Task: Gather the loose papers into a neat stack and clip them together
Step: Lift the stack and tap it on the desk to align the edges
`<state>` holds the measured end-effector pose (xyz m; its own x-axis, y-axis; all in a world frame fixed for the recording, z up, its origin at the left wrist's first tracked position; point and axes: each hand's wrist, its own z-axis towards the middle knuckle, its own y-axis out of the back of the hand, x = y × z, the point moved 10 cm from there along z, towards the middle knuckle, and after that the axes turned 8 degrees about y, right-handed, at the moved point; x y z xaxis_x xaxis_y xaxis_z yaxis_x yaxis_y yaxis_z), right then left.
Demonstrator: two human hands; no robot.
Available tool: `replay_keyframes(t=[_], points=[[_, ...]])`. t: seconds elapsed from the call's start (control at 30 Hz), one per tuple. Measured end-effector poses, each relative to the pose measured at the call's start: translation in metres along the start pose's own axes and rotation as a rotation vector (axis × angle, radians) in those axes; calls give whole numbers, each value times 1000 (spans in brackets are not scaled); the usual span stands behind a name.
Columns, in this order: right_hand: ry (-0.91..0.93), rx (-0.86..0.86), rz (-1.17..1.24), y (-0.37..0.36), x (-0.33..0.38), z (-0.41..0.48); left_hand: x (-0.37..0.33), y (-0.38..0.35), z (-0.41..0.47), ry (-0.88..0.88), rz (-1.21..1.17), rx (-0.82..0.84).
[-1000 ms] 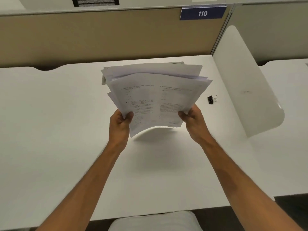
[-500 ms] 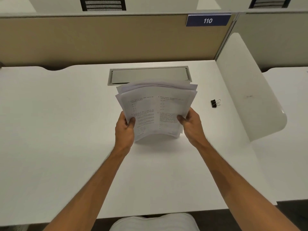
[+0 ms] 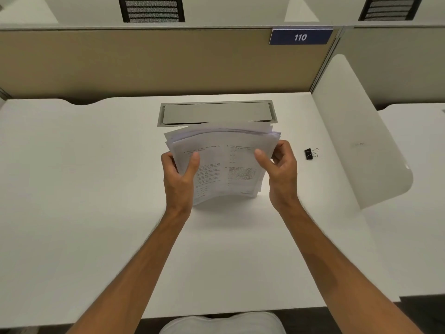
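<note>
A bundle of printed white papers (image 3: pixel 226 162) stands nearly upright on the white desk (image 3: pixel 96 189), its lower edge resting on the surface and its sheets slightly fanned at the top. My left hand (image 3: pixel 179 177) grips the left side, thumb across the front page. My right hand (image 3: pixel 280 169) holds the right side, thumb on the front and fingers curled behind the edge. A black binder clip (image 3: pixel 310 154) lies on the desk to the right of my right hand, apart from it.
A grey metal cable flap (image 3: pixel 216 113) is set in the desk just behind the papers. A beige partition (image 3: pixel 144 61) with a blue "110" sign (image 3: pixel 301 37) closes the back. A white curved side divider (image 3: pixel 356 141) stands at the right.
The papers came down from the air until their lower edge met the desk, and the spread sheets drew closer together. Both hands slid up along the sides of the bundle.
</note>
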<state>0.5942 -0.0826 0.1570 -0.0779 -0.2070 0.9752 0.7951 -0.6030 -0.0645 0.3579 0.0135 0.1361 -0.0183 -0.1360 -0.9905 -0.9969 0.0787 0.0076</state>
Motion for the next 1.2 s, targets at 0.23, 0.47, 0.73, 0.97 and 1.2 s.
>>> replay_keyframes(t=[0.23, 0.47, 0.73, 0.97, 1.2], points=[[-83, -237, -56, -6, 21, 10, -20, -4, 3, 85, -116, -171], [-130, -301, -197, -4, 21, 13, -21, 0, 4, 151, -73, -262], [-119, -257, -155, -3, 17, 14, -22, 1, 8, 118, -73, -255], [-129, -240, -90, -4, 14, 16, -23, 2, 10, 97, -12, -258], [-121, -224, -94, -6, 14, 21, -28, 3, 13, 77, 15, -273]])
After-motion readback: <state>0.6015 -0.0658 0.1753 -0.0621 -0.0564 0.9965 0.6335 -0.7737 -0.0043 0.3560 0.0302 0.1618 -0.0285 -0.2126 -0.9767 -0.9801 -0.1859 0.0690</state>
